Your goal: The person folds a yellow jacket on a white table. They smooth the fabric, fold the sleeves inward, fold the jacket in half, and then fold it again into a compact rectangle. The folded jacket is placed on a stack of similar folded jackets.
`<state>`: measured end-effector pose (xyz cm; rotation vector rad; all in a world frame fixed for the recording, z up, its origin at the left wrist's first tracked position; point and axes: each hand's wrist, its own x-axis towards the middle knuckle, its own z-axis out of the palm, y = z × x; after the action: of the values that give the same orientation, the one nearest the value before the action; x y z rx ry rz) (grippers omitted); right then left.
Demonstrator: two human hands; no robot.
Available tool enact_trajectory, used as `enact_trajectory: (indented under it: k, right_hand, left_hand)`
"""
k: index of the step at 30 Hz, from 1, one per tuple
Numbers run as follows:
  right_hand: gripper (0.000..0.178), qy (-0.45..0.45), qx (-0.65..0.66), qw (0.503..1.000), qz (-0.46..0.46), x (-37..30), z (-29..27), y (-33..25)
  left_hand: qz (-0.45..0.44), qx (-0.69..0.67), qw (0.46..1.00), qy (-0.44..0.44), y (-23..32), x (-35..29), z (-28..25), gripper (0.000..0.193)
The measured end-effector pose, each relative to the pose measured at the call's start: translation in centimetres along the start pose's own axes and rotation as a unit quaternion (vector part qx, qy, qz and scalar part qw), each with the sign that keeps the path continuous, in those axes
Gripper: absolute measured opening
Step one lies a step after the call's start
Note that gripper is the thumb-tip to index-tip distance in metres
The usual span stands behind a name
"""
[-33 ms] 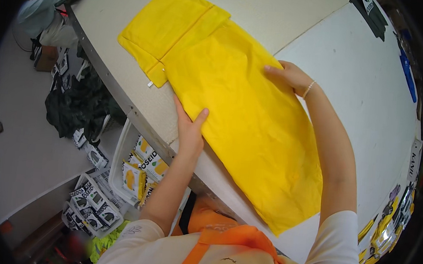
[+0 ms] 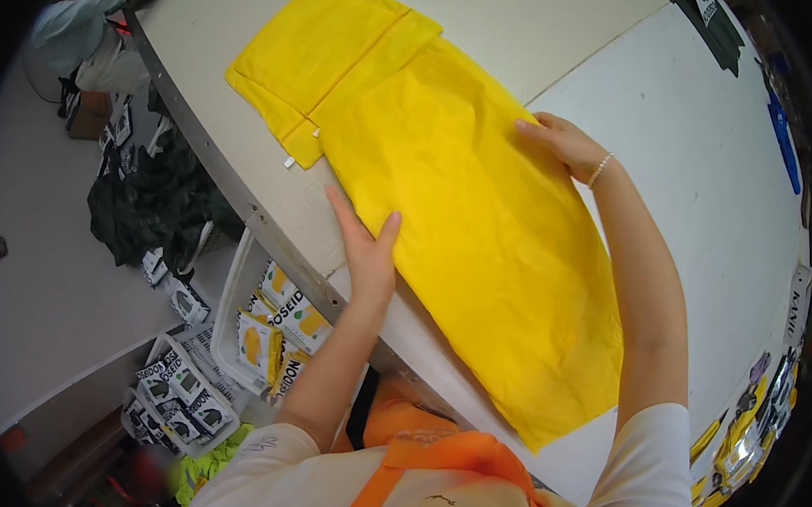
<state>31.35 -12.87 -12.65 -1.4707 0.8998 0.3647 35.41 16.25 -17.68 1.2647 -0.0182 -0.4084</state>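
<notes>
A long yellow piece of fabric (image 2: 484,231), perhaps a folded garment, lies across the table. Its far end is a flat folded panel (image 2: 322,42) crossed by a seam, and a small white tag (image 2: 289,162) pokes out from its left edge. Beside the near left edge is my left hand (image 2: 365,245), open, its thumb at the fabric and its fingers spread over the tabletop. At the opposite edge my right hand (image 2: 567,147) rests with fingers stretched out, thumb over the yellow border; its lower fingers are partly hidden.
The pale table (image 2: 681,151) has a metal edge (image 2: 213,157) on the left. Below it stand a white bin (image 2: 229,325) of packaged yellow items and another basket (image 2: 180,398) of packets. Dark fabric (image 2: 162,196) is heaped beyond. A co-worker's sleeve (image 2: 91,10) shows at upper left.
My left hand's fingers have spread slightly away from the fabric's edge. My right hand has shifted a little to the right. The yellow fabric has barely moved.
</notes>
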Motion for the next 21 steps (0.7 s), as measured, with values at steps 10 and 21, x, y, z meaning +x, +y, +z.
enact_trajectory:
  k: [10,21]
  right_hand:
    - [0.057,0.032,-0.276,0.929,-0.244,-3.4,-1.3,0.1]
    - [0.049,0.048,-0.132,0.981,-0.131,-10.1,-0.9,-2.3]
  left_hand:
    - [-0.237,-0.081,0.951,-0.182,6.9,0.1,-0.1,0.044]
    - [-0.369,-0.268,0.818,-0.350,10.8,-1.5,-3.3,0.076]
